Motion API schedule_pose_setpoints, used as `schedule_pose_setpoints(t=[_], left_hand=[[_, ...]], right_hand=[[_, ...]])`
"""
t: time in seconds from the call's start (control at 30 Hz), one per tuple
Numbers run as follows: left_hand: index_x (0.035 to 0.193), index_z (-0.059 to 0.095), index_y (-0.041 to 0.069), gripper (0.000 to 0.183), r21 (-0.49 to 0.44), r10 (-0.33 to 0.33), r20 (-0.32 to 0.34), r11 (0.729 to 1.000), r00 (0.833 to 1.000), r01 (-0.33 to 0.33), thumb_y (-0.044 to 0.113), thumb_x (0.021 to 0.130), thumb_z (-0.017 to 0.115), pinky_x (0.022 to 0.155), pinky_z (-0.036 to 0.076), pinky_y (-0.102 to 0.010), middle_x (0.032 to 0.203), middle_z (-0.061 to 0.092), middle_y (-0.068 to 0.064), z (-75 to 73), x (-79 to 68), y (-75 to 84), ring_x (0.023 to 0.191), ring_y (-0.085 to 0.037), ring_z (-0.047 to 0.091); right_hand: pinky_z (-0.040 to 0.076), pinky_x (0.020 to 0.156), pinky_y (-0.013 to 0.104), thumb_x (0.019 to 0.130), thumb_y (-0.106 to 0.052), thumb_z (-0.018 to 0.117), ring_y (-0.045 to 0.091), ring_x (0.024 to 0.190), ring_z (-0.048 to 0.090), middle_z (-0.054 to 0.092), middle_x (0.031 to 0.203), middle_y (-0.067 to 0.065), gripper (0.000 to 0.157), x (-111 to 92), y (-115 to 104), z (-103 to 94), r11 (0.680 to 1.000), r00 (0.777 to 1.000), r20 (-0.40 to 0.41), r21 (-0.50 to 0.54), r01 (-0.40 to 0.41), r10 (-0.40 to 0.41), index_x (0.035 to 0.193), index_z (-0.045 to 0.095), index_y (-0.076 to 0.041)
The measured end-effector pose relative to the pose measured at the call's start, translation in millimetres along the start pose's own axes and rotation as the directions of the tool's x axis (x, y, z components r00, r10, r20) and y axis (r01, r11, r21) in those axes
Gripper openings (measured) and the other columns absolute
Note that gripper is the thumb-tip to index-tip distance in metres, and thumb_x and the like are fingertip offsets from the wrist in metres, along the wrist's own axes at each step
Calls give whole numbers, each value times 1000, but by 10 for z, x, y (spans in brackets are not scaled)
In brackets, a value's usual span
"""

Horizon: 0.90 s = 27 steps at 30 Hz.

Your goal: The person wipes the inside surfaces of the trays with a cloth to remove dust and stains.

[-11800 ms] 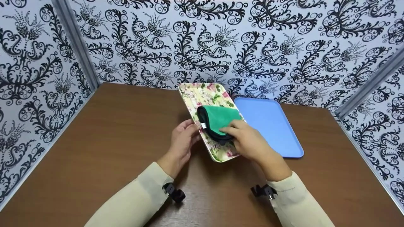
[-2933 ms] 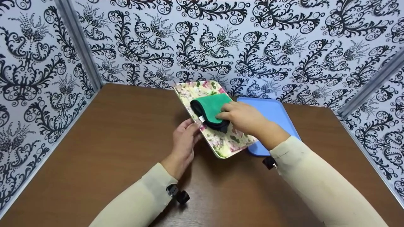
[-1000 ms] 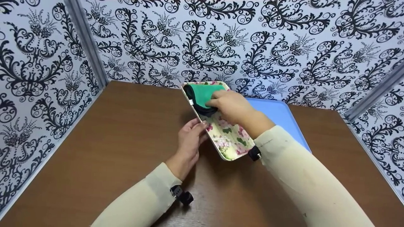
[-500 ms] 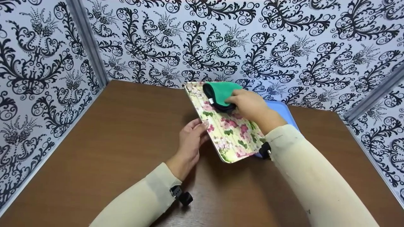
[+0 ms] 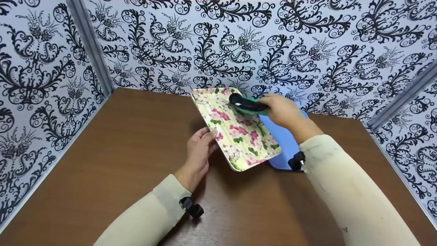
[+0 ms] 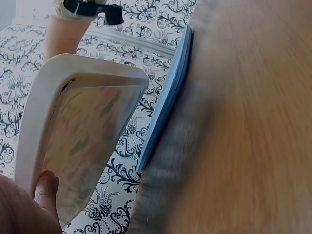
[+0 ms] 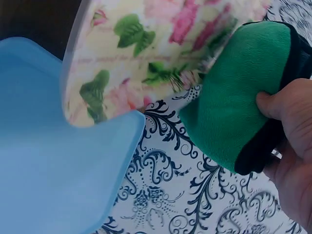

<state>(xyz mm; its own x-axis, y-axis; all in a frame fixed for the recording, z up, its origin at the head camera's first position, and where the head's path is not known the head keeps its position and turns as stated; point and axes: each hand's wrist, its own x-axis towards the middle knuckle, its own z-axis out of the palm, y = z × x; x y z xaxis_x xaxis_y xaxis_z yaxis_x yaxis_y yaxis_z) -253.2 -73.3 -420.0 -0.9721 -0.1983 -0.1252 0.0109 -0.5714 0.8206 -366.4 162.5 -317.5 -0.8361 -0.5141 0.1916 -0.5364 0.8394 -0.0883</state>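
My left hand (image 5: 200,145) grips the left long edge of a floral tray (image 5: 235,135), thumb on the printed face and a finger against the pale underside in the left wrist view. The tray is tilted, held up above the table. My right hand (image 5: 281,109) pinches a folded green and black cloth (image 7: 234,92) by the tray's far right edge. In the head view the cloth (image 5: 247,104) shows mostly its dark folded side and a small white tag.
A blue tray (image 5: 285,147) lies on the brown wooden table (image 5: 136,147) behind the floral tray, partly covered by it and my right arm. Patterned wall panels (image 5: 164,44) rise at the back and both sides.
The cloth has slid up the floral tray, reached its far left corner, then moved across to the right edge and turned its dark side up. My left hand keeps its grip.
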Motion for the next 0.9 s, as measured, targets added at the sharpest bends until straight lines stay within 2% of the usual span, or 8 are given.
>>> schedule_pose_setpoints(t=[0.1,0.23,0.37,0.43,0.57,0.67,0.8,0.9], left_hand=[[125,64,-7,30,6,-3,-5,1000,1000,3,6,98,66,72,59,-25,96,76,-4,-23,17,2,83,-11,69],[125,65,-7,31,14,4,-2,1000,1000,-4,6,98,65,74,59,-26,95,74,-4,-48,54,13,83,-12,69],[125,66,-7,30,17,2,-24,1000,1000,-1,8,99,64,75,59,-27,95,73,-5,-89,120,41,83,-12,69],[125,66,-7,30,21,-5,-32,1000,999,6,8,99,64,74,59,-27,96,74,-6,-117,158,48,82,-12,69],[126,67,-6,30,41,-22,-39,999,999,23,10,101,63,75,59,-27,97,75,-6,-178,217,44,81,-12,70],[127,67,-5,31,62,-28,-49,998,998,31,12,101,64,76,60,-28,96,75,-5,-217,253,39,80,-11,70],[129,67,-4,33,94,-31,-54,995,998,36,13,101,64,74,59,-27,92,76,-4,-249,302,55,77,-10,70],[130,67,-5,34,116,-25,-50,993,998,30,13,101,63,72,59,-26,93,76,-4,-271,347,82,76,-10,70]], right_hand=[[53,98,58,87,12,48,41,109,65,70,118,20,37,-51,74,-52,989,998,-49,143,-41,49,113,71,-2],[52,97,59,92,9,48,43,106,65,71,116,27,28,-171,163,-134,932,984,-88,344,-116,155,108,70,2],[55,93,44,98,1,55,31,103,65,70,119,25,20,-321,208,-196,816,954,-68,538,-213,293,111,69,4],[54,94,37,100,-5,58,21,103,64,69,125,22,21,-397,241,-201,739,935,-40,625,-253,353,116,68,3],[57,90,27,102,-10,62,9,98,66,73,118,3,27,-548,345,-174,539,908,3,804,-252,418,127,64,-1],[60,84,26,101,-9,65,10,93,70,72,104,-9,23,-668,411,-131,317,901,37,929,-190,432,123,62,-8],[62,83,29,99,-5,67,13,93,73,73,106,-4,27,-842,471,-75,33,897,82,994,-107,433,123,57,-13],[62,86,30,100,-4,65,15,97,73,73,108,-2,28,-960,494,-43,-91,896,89,994,-55,436,125,57,-14]])
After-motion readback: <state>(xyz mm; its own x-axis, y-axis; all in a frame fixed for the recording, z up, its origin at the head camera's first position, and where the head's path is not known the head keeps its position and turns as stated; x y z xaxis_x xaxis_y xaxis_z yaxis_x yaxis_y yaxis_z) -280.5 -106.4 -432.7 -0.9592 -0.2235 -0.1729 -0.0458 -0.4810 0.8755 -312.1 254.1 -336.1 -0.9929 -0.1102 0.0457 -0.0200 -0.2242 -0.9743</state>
